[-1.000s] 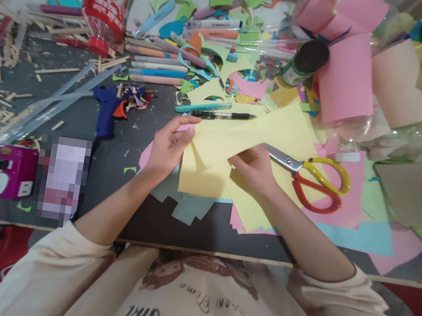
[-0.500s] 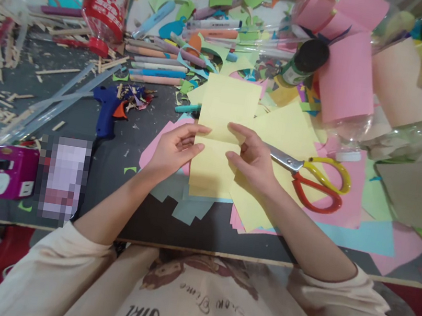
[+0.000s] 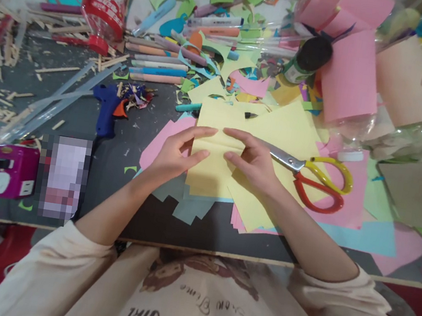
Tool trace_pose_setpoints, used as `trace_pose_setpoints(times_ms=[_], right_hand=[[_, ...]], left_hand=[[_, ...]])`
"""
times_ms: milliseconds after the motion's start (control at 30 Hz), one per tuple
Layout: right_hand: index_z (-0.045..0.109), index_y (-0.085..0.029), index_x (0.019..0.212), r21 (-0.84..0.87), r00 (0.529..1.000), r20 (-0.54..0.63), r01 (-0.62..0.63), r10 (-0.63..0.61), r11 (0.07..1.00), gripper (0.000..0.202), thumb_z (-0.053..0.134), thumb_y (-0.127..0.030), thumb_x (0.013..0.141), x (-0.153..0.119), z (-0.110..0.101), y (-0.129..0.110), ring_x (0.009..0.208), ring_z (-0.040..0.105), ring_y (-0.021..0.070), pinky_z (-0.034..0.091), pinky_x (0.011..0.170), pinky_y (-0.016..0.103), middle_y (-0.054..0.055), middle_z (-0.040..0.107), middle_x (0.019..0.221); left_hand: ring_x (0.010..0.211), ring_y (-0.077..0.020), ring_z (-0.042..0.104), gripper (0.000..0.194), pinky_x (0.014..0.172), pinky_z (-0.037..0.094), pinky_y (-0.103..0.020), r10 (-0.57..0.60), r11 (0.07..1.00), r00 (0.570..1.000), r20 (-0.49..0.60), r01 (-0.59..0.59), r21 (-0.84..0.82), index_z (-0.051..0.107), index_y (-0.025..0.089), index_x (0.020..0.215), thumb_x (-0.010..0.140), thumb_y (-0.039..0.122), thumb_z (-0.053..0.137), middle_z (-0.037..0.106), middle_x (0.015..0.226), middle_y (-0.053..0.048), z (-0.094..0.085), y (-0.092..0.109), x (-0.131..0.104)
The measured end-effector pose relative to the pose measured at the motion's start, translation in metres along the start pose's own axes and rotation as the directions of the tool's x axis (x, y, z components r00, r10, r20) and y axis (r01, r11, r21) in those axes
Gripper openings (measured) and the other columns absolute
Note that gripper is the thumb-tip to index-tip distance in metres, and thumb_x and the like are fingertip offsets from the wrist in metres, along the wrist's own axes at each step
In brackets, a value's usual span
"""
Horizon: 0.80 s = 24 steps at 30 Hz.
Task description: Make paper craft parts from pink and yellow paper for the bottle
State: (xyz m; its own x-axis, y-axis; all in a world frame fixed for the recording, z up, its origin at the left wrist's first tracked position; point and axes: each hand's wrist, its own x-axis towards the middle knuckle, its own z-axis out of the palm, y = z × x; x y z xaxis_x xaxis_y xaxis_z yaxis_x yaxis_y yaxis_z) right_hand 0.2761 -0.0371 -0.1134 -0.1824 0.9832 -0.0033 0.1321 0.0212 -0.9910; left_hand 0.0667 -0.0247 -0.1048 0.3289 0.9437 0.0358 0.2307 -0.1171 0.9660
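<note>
A creased sheet of yellow paper [image 3: 209,171] lies in front of me, its upper part folded up along a crosswise crease. My left hand [image 3: 178,150] holds its left edge, fingertips above the crease and thumb below it. On the right edge my right hand [image 3: 252,159] holds it the same way, fingers on the raised part and thumb on the lower part. More yellow paper [image 3: 294,133] is under and beside my right hand. Scissors [image 3: 307,175] with yellow and red handles lie just right of that hand, the blade tips hidden behind it.
A blue glue gun [image 3: 106,108] and a blurred-out phone [image 3: 65,176] are on the left, near a purple box [image 3: 10,171]. Markers [image 3: 158,71] and scraps fill the back. A black-capped bottle [image 3: 309,59] and pink paper rolls [image 3: 352,76] stand at the back right.
The top part of the yellow sheet has come down toward me, uncovering a pen tip and scraps behind it. Both hands' fingers have shifted slightly inward along the crease.
</note>
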Motion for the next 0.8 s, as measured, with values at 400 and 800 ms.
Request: trace_pose_setpoints(times_ms=[400, 800], right_hand=[[0.07, -0.027, 0.104, 0.04, 0.996, -0.052, 0.073, -0.071, 0.997, 0.033, 0.073, -0.048, 0.08, 0.0022, 0.0041, 0.0044, 0.099, 0.066, 0.0209, 0.052, 0.085, 0.038, 0.005, 0.073, 0.11], [0.073, -0.027, 0.098, -0.041, 0.988, -0.119, 0.099, -0.104, 0.994, 0.035, 0.069, -0.056, 0.08, 0.0006, 0.006, 0.0046, 0.076, 0.061, 0.0172, 0.051, 0.069, 0.036, 0.003, 0.072, 0.095]], left_hand=[[0.04, -0.0063, 0.049, 0.031, 0.035, 0.042, -0.016, -0.148, 0.983, 0.989, 0.014, 0.149, -0.107, 0.072, 0.024, 0.107, 0.079, 0.034, 0.074, 0.055, 0.059, 0.005, 0.0022, 0.0041, 0.0006], [0.034, -0.0052, 0.048, 0.028, 0.034, 0.041, -0.017, -0.15, 0.987, 0.988, -0.04, 0.147, -0.068, 0.079, 0.019, 0.098, 0.077, 0.036, 0.073, 0.067, 0.058, 0.001, 0.0021, 0.0067, 0.0004]])
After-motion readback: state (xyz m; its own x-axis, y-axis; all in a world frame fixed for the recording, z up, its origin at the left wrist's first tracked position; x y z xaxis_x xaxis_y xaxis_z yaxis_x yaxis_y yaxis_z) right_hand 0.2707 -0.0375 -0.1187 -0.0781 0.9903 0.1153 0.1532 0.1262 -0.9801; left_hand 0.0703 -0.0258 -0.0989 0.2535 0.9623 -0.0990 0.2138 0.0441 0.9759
